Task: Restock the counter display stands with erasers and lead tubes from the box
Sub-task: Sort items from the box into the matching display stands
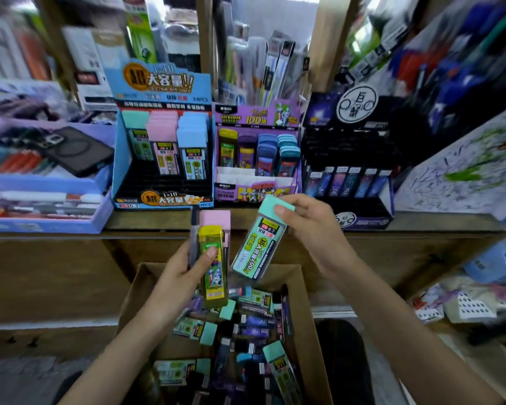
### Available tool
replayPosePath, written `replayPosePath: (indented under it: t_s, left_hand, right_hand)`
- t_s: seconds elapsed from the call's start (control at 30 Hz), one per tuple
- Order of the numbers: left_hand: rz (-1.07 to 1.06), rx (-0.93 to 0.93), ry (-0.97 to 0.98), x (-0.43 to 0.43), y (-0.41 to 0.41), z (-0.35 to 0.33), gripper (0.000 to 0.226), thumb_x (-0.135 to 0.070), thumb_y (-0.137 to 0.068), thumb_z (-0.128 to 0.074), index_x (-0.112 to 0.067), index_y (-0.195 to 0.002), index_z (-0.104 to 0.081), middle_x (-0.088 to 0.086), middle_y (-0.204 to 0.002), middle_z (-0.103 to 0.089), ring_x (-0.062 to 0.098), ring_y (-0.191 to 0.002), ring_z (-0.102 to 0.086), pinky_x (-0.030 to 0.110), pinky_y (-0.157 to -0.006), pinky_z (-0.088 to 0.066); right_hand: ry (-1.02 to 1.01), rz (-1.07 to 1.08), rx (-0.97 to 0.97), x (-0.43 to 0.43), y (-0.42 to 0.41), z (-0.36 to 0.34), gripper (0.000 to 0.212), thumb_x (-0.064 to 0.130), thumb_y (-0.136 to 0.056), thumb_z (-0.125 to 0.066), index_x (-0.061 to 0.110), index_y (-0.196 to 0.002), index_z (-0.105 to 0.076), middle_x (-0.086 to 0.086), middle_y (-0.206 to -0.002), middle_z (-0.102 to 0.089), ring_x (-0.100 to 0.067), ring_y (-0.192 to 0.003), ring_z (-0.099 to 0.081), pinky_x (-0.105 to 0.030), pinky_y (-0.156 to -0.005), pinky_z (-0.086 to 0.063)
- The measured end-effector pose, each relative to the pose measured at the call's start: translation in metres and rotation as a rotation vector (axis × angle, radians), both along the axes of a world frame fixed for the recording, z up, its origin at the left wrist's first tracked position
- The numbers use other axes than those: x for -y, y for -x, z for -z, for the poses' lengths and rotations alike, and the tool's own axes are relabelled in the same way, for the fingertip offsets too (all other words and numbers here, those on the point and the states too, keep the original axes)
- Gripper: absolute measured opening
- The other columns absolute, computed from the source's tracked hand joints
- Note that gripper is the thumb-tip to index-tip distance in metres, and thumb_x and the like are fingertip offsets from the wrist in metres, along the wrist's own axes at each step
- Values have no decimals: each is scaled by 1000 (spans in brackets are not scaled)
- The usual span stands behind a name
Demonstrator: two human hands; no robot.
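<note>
Fingers of the right hand (306,226) pinch a green tube (257,244); left hand (184,270) grips a yellow tube (212,264) above the box (310,302).

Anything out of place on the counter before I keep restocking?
Yes: what looks like a phone in a dark case lies on the pens in the tray left of the blue stand. It isn't stock. Nothing else stands out.

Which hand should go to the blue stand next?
Right, probably: the right hand pinches a single mint-capped tube, matching the mint column of the blue stand. The left hand grips a bundle of tubes, awkward to release one.
</note>
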State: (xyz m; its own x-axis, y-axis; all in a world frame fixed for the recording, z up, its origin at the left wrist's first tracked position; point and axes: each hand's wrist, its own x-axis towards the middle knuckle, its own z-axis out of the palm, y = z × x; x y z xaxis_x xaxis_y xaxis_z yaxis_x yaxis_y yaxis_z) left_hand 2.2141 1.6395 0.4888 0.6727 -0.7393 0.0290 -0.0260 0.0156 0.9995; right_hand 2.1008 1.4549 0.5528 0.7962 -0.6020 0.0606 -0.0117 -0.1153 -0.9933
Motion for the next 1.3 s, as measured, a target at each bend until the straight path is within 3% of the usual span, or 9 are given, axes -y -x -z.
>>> replayPosePath:
  t_s: [0.17, 0.27, 0.4, 0.53, 0.67, 0.73, 0.83, 1.0, 1.3]
  left_hand:
    - [-146, 34, 44, -8, -31, -24, 27, -33, -83, -54, -19, -104, -63, 0, -93, -71, 18, -92, -66, 27, -78, -54]
    - [-175, 16, 57, -23, -48, -36, 29, -31, -86, -53, -16, -110, -62, 16, -106, -67, 34, -103, -62, 47, -92, -49]
    - [-255, 111, 46, -48, -73, -48, 22, -19, -93, -48, -11, -110, -60, 9, -99, -69, 22, -95, -65, 23, -78, -53]
    - [-348, 118, 58, -70, -90, -52, 22, -18, -93, -47, -5, -109, -58, 11, -92, -66, 14, -82, -63, 24, -68, -50]
    - [-411, 78, 95, -87, -99, -49, 16, -17, -92, -49, -13, -103, -60, 5, -88, -67, 8, -77, -64, 19, -63, -50]
    - [-409, 86, 101, -92, -103, -46, 17, -16, -92, -49, -12, -105, -61, 8, -91, -68, 7, -78, -65, 16, -64, -52]
    - [-403, 84, 94, -94, -107, -43, 21, -19, -91, -50, -9, -106, -61, 15, -95, -67, 15, -82, -65, 24, -68, -52]
    - [-400, 79, 109, -92, -113, -42, 26, -28, -87, -52, -12, -104, -61, 12, -95, -68, 20, -87, -65, 40, -78, -50]
    - [-369, 67, 120, -92, -119, -38, 25, -35, -84, -52, -20, -101, -63, 0, -92, -71, 18, -88, -67, 35, -79, -52]
  right_hand:
    - [60, 35, 113, 10, -38, -45, 6, 13, -91, -58, 18, -91, -63, -3, -90, -71, -15, -85, -67, -27, -72, -53]
    - [105, 32, 153, 6, -71, -65, 7, 13, -90, -60, 18, -89, -63, -1, -89, -70, -15, -85, -65, -30, -74, -52]
    - [168, 3, 205, -11, -124, -88, 15, 8, -89, -60, 21, -82, -61, 1, -88, -64, -17, -90, -60, -28, -77, -51]
    - [285, -28, 210, -31, -180, -105, 9, 8, -88, -61, 14, -83, -58, 1, -84, -58, -15, -86, -58, -18, -65, -50]
    - [497, 4, 162, -41, -226, -113, 4, 10, -86, -63, 11, -87, -59, 0, -84, -56, -23, -85, -58, -35, -75, -52]
    - [577, 13, 145, -43, -242, -111, 6, 12, -86, -63, 12, -91, -60, 3, -83, -55, -14, -77, -54, -27, -71, -49]
    - [700, -19, 105, -50, -259, -103, 8, 13, -87, -63, 11, -94, -61, 7, -82, -54, -3, -70, -48, -6, -58, -35]
    - [928, -90, -43, -54, -275, -84, 13, 18, -85, -66, 10, -96, -67, -5, -96, -68, -19, -85, -58, -29, -74, -44]
    - [946, -172, -90, -44, -280, -77, 17, 15, -83, -68, 10, -100, -68, -6, -99, -68, -15, -85, -56, -24, -71, -38]
